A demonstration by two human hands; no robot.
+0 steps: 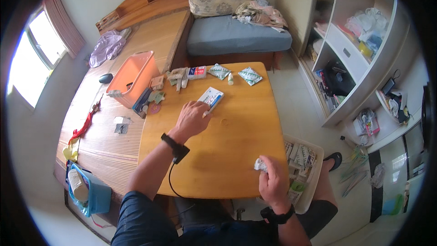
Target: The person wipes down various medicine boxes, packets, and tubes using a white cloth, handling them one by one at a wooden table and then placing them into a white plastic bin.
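Note:
On the wooden table (241, 132), a flat white and blue medicine box (212, 95) lies at a slant. My left hand (193, 117) reaches over it from the near side, fingers closed on its lower end. Near the table's front right corner, my right hand (274, 182) pinches a small crumpled white wad (260, 165); whether it is paper or plastic I cannot tell. Beyond the box stand a small white bottle (230, 79) and two green and white packets, one on the left (219, 71) and one on the right (250, 76).
An orange plastic basket (132, 79) stands left of the table, with small boxes beside it. By the table's right side sits a cream bin (314, 180) full of packages. A blue basket (98, 196) is at lower left. Open shelves (355, 59) line the right.

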